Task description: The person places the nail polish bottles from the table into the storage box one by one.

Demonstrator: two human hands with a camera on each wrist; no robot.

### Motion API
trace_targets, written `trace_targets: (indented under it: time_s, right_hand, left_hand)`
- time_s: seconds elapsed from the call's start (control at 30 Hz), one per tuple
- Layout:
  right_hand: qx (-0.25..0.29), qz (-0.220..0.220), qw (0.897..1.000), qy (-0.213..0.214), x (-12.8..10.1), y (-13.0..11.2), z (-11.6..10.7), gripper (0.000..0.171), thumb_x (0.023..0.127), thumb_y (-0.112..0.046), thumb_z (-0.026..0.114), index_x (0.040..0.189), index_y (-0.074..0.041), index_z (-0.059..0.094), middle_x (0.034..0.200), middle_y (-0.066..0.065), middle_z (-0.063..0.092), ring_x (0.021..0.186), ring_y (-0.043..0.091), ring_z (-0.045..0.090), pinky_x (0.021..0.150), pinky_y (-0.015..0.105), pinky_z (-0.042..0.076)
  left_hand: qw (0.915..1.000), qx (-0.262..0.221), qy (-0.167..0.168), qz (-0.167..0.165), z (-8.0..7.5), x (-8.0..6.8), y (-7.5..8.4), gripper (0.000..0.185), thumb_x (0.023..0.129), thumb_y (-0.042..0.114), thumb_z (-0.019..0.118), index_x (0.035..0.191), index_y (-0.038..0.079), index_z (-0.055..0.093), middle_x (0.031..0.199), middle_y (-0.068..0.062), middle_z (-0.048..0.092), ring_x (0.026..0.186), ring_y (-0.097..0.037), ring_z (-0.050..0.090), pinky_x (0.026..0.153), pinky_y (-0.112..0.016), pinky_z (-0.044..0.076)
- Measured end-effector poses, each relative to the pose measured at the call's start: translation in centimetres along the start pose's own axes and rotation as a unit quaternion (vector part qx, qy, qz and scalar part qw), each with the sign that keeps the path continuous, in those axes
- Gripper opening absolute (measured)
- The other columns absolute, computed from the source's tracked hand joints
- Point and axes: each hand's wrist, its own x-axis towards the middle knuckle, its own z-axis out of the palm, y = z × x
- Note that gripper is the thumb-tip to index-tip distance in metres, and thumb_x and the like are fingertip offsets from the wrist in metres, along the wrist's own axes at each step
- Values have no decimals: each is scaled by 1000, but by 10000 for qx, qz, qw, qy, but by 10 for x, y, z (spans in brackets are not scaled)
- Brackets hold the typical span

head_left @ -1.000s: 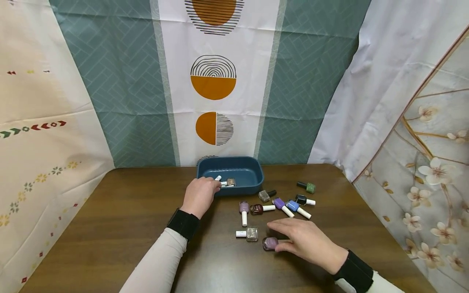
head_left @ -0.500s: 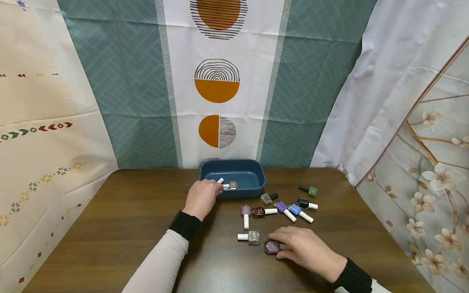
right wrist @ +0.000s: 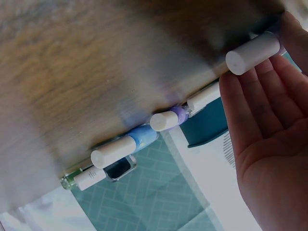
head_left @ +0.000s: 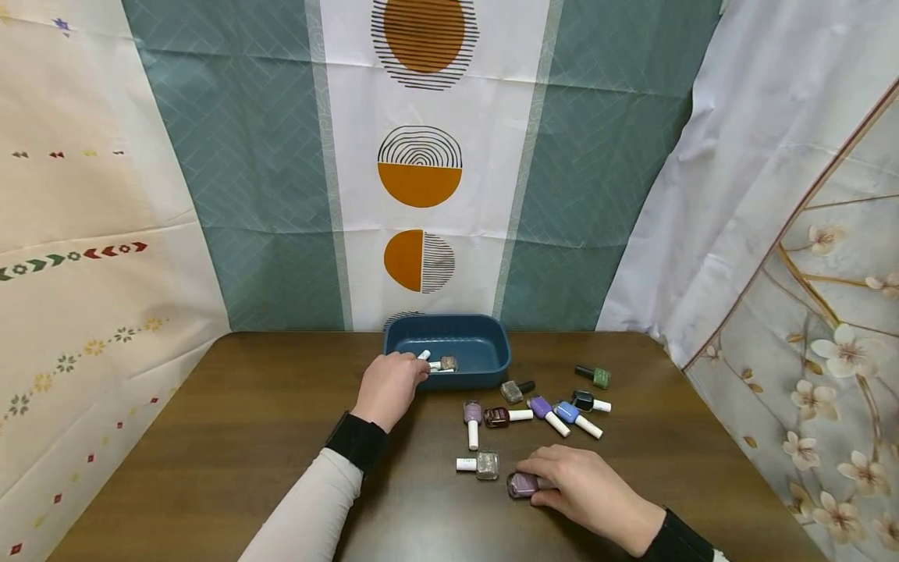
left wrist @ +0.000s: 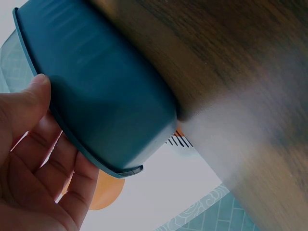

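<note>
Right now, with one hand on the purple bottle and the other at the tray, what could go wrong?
The right hand only pinches the purple nail polish bottle by its white cap; it might slip or roll into the glitter bottle beside it. The left hand grips the blue tray's rim and could shift it.

We see a brown wooden table (head_left: 211,437). Loose polish bottles lie around its centre: green (head_left: 594,376) at 2 o'clock, blue (head_left: 576,417) and violet (head_left: 547,414) beside it, dark red (head_left: 506,416), glitter (head_left: 480,464) at 6 o'clock. Patterned curtains (head_left: 421,172) at 12; floral sheet (head_left: 829,312) at 3. Labels possibly unreadable.
</note>
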Motion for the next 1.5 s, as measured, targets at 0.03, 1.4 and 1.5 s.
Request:
trace_targets:
  time_s: [0.03, 1.4, 1.5]
  right_hand:
    - [22, -32, 10000, 3, -1, 0, 2, 40, 92, -25, 93, 129, -16, 79, 115, -12, 74, 103, 4, 69, 84, 32, 61]
    - [-471, 453, 9885, 1363, 52, 21, -25, 35, 90, -18, 94, 122, -12, 80, 109, -6, 74, 92, 9, 72, 79, 36, 63]
    - [-441, 505, 9879, 1400, 61, 23, -27, 34, 91, -18, 94, 122, -12, 81, 110, -5, 74, 92, 10, 72, 81, 38, 63]
  left_hand:
    - [10000, -1, -13, -14, 1, -1, 0, 6, 96, 14, 88, 102, 15, 88, 88, 0, 78, 80, -22, 69, 80, -41, 58]
    - [10000, 38, 0, -88, 0, -1, 3, 6, 95, 16, 89, 101, 15, 88, 88, 1, 78, 79, -20, 67, 80, -39, 58]
    - [9999, 34, -11, -123, 0, -1, 4, 6, 95, 16, 89, 101, 15, 87, 88, 1, 78, 79, -20, 66, 80, -39, 58]
